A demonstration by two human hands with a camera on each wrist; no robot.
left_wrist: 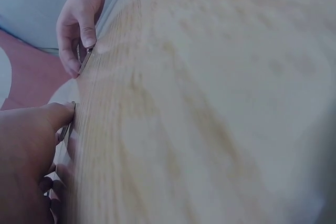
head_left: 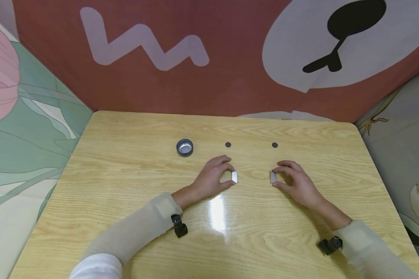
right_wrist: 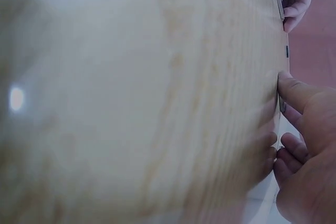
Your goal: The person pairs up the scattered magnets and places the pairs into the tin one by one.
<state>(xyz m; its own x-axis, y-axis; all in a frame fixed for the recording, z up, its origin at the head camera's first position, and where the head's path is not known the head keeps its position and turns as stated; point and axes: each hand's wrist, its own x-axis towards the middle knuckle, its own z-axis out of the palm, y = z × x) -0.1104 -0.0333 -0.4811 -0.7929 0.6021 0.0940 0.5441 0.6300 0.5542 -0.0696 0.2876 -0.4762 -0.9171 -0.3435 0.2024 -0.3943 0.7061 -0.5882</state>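
Observation:
On the wooden table my left hand (head_left: 212, 177) pinches a small flat silver-grey rectangular block (head_left: 234, 177) by its two short ends, thumb at the near end and a finger at the far end. Facing it, my right hand (head_left: 298, 185) holds a similar grey block (head_left: 273, 177) the same way. A gap of bare wood lies between the two blocks. In the left wrist view the left-hand block (left_wrist: 66, 128) shows only as a thin edge low on the tabletop. Fingers partly cover the right-hand block (right_wrist: 281, 101) in the right wrist view.
Behind the hands lie two small dark discs, one at the left (head_left: 228, 144) and one at the right (head_left: 274, 145). A small round dark metal bowl (head_left: 184, 147) stands left of them. The table (head_left: 143, 131) meets a red printed backdrop (head_left: 230, 89) at its far edge.

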